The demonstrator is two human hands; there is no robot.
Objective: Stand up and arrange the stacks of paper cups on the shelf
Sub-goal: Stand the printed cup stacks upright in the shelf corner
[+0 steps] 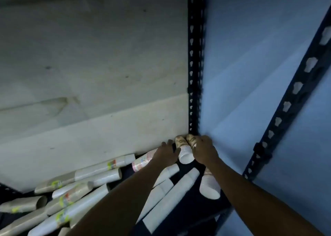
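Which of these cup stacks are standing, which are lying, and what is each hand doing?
left corner stack: standing by the shelf post, tilted
right corner stack: standing beside it
right hand: grips the right corner stack
left hand: against the left corner stack, grip unclear
long white stacks: lying down
stacks on the left: lying down, jumbled

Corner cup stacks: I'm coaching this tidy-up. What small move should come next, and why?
Probably nudge the two corner stacks, held between left hand and right hand, fully upright, then let go. Many other stacks lie flat on the shelf, waiting.
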